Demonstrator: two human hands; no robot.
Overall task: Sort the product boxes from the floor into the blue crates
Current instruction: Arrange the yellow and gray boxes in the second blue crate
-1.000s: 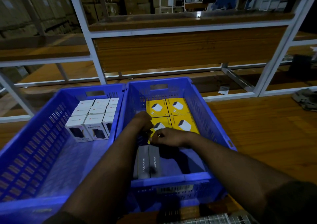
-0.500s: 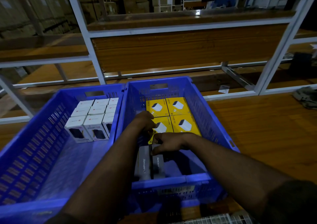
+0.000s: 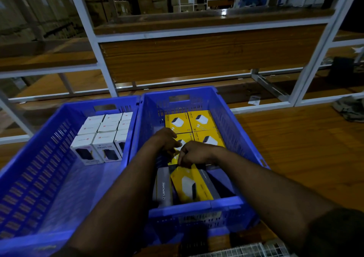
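Observation:
Two blue crates stand side by side on the wooden floor. The left crate holds several white product boxes standing at its far end. The right crate holds yellow product boxes lying flat at its far end. Both my hands are inside the right crate. My right hand grips the top edge of a yellow box that is tilted with its yellow face up. My left hand rests, fingers curled, on the yellow boxes beside it. A grey-sided box stands at the near left.
A white metal rack frame with wooden shelves rises just behind the crates. A small paper label lies on the floor to the right. A crumpled cloth sits at the far right. A wire mesh shows at the bottom edge.
My right hand has tipped one of the grey-sided boxes over, so its yellow face now shows. My left hand has stayed on the yellow boxes.

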